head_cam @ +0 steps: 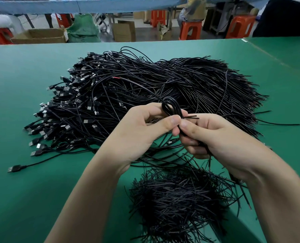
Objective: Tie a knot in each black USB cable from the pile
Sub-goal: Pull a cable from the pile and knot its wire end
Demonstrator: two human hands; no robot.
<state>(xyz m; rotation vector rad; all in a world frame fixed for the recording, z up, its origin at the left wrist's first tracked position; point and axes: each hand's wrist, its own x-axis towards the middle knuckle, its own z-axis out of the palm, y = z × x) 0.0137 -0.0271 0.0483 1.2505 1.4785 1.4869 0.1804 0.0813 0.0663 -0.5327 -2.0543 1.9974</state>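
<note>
Left hand [145, 127] and right hand [214, 135] meet above green desk [23, 88]. Both sets of fingers [172, 121] pinch one black cable [171, 106]; its loop stands at 12 o'clock of the thumbs, ends pointing to 3 o'clock. Cable pile [145, 81] lies beyond at 12 o'clock. Heap [179, 204] of thin black strands at 6 o'clock.

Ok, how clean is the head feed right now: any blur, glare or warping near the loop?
Head view: the cable loop, the left hand and the right hand are sharp; lighting is even, with only faint sheen on the cable pile; wide-angle warping bows the green table at its far edge; the orange stools behind are soft.
</note>
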